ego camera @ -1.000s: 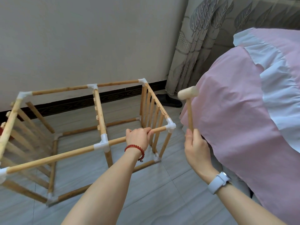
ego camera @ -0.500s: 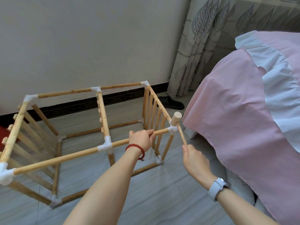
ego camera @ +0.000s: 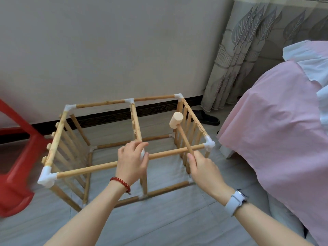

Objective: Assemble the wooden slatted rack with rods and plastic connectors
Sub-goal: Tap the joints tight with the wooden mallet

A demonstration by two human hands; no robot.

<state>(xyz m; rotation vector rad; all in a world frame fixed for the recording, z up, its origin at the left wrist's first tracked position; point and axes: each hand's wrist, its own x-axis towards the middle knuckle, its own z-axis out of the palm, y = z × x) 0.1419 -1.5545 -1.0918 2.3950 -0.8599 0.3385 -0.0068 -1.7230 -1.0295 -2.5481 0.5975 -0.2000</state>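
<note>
Wooden rack (ego camera: 110, 148) stands on the grey tiled floor (ego camera: 168, 224), close to the wall (ego camera: 124, 50); box-shaped frame of rods joined by white plastic connectors, with slatted panels on its left and right ends. Near top rod (ego camera: 165, 154) runs from the near-left corner connector (ego camera: 47, 177) to the near-right corner connector (ego camera: 209, 143).

Head view: left hand (ego camera: 132, 161) lies over the near top rod at the middle joint, fingers loosely bent across it; whether they close round the rod cannot be told. Red bead bracelet (ego camera: 121, 183) on that wrist. Right hand (ego camera: 200, 167) is wrapped round the handle of a wooden mallet (ego camera: 179, 126); the handle crosses over the near top rod, and the head is raised above the rack's inside, beside the right slats. White watch (ego camera: 234, 201) on the right wrist.

Red plastic stool (ego camera: 16, 174) left of the rack. Pink bed cover (ego camera: 275, 130) to the right. Patterned curtain (ego camera: 257, 50) behind, with a dark slipper (ego camera: 206, 118) below it.
</note>
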